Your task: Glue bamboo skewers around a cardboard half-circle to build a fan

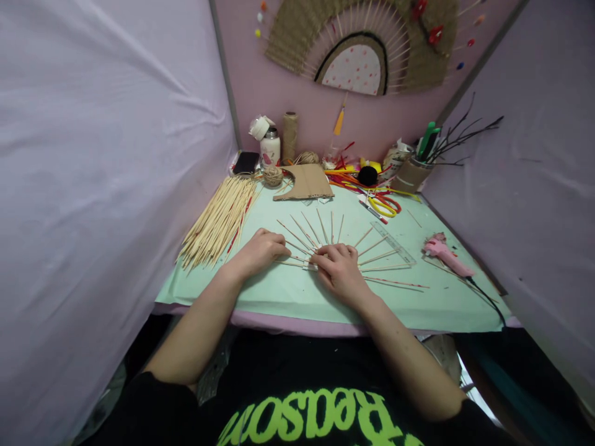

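Thin wooden sticks point(320, 227) lie fanned out in a half circle on the pale green tabletop point(279, 297). At the fan's left side, my left hand point(266, 248) pinches a wooden stick point(297, 257) with thumb and fingers. My right hand point(338, 266) rests over the middle of the fan, its bent fingertips pressed at the inner end of that same stick. What lies under the right palm is hidden. Beyond the hand, more sticks point(388, 280) spread to the right, some with red marks.
A large pile of sticks point(218, 223) lies at left. Behind are cut cardboard point(309, 181), twine point(273, 176), a bottle point(270, 148) and yellow-handled scissors point(383, 205). A clear ruler point(395, 243) and a corded pink glue gun point(447, 255) lie at right. A fan decoration point(357, 68) hangs above.
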`<state>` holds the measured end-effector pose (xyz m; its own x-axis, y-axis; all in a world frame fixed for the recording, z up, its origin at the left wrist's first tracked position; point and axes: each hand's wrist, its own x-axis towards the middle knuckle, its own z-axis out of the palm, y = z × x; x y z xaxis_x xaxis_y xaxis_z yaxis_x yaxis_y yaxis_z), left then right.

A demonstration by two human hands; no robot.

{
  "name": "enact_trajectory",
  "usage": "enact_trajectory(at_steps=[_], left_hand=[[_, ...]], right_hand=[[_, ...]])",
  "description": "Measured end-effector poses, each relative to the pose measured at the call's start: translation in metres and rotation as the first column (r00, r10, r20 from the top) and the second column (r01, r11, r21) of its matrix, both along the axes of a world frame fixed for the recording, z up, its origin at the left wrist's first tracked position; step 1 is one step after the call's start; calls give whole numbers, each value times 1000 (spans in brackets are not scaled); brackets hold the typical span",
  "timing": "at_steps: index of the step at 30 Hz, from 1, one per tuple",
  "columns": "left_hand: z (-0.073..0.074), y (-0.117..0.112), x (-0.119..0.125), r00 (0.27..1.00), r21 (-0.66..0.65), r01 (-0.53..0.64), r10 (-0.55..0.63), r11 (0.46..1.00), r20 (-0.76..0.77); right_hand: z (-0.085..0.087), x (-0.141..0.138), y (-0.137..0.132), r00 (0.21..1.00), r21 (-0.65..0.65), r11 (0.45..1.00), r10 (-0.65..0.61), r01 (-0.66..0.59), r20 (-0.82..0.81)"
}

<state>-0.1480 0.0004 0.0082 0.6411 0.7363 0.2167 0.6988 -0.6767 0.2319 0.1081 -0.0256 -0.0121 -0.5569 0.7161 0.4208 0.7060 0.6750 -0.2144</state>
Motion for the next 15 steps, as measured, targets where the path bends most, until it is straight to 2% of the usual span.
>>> enact_trajectory(at_steps=[15], left_hand=[[-1,0,0,1000,-16,-19,19,1000,-13]], right_hand=[[-4,0,2,1000,4,1000,5,-5,17]])
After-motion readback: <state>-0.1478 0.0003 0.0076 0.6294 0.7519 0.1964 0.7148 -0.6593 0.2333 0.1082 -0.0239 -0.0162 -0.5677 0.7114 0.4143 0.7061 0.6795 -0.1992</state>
